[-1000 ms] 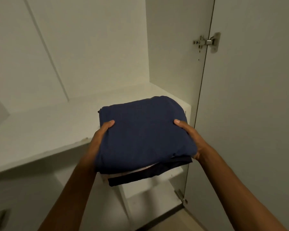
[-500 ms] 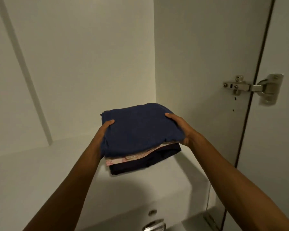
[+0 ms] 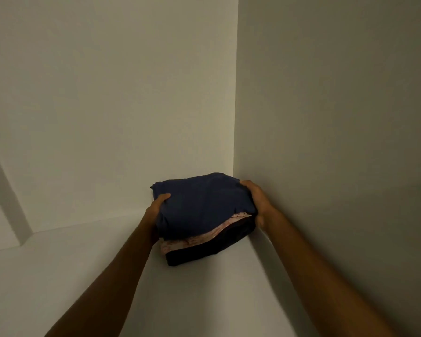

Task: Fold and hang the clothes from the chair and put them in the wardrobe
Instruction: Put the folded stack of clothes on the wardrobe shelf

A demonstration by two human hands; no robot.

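Inside a white wardrobe (image 3: 107, 93), a stack of folded clothes (image 3: 204, 215) sits on the shelf (image 3: 58, 276), pushed into the back right corner against the side wall (image 3: 338, 117). The left hand (image 3: 156, 206) grips the stack's left edge, thumb on top; the right hand (image 3: 255, 200) curls its fingers (image 3: 247, 184) over the right edge. Navy cloth tops a pink layer and a black one.
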